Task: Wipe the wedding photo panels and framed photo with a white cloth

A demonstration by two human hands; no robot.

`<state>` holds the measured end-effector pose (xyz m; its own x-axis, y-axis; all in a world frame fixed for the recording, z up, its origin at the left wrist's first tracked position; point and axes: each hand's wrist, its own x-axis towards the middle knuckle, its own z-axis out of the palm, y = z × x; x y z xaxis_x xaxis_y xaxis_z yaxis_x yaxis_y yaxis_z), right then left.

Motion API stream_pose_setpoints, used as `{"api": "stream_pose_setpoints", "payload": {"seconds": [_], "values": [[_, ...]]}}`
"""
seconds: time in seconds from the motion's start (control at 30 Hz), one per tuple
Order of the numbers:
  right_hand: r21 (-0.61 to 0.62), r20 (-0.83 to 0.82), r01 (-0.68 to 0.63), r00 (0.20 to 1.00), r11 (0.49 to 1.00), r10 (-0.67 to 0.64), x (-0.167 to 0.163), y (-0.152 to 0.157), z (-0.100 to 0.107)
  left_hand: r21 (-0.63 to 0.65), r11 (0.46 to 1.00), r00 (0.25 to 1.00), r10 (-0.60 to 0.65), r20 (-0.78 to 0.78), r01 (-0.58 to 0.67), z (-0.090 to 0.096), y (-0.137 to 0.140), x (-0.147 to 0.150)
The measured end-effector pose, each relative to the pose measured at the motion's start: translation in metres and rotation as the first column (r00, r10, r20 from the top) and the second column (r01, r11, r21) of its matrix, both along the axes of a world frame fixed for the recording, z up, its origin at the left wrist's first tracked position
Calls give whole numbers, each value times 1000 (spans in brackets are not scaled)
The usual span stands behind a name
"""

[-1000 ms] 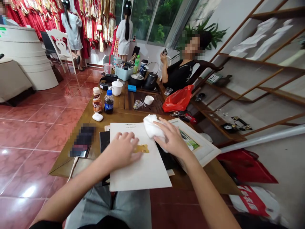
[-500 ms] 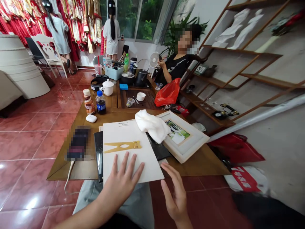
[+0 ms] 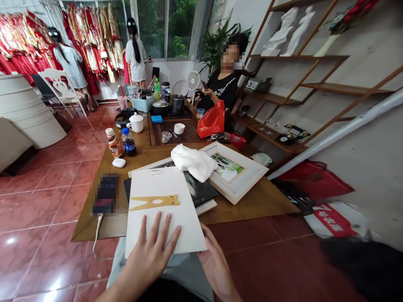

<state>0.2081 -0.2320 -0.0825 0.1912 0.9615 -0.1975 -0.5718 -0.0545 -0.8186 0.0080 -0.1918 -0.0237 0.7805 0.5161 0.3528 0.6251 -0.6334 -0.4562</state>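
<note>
left hand (image 3: 153, 253) lies spread flat on the white board (image 3: 163, 201), which overhangs the table's (image 3: 252, 201) near edge; right hand (image 3: 217, 268) cups its near right corner, fingers open.

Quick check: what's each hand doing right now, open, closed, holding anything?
Left hand: open, flat on the white board.
Right hand: open, at the board's near corner, gripping nothing.

A shop room with red floor tiles, seen across your wooden surface (image 3: 252, 201).

Ahead of you, glossy red tiles (image 3: 47, 201) catch pale glare. A window (image 3: 163, 25) at the far wall shows green foliage, with a rack of red garments (image 3: 28, 42) to its left and a white chair (image 3: 59, 86) before them. On your right, slanted wooden shelves (image 3: 315, 84) line a pale wall, beside a leafy plant (image 3: 217, 42).
</note>
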Motion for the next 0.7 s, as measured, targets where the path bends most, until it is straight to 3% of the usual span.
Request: {"api": "stream_pose_setpoints", "payload": {"seconds": [0.13,0.5,0.6,0.7], "values": [[23,-111,-99,989,995,101,-8,4,5,31,998,998,-46,-34,47,3,4,0],[46,-46,-103,993,994,105,-6,5,15,19,999,999,27,-32,-26,-4,-5,5],[64,-16,-101,995,993,102,-5,0,18,-42,998,999,38,0,-38,3,-9,2],[97,43,-96,995,991,93,-4,-6,20,-212,977,995,-12,94,32,21,-13,-5]]}}
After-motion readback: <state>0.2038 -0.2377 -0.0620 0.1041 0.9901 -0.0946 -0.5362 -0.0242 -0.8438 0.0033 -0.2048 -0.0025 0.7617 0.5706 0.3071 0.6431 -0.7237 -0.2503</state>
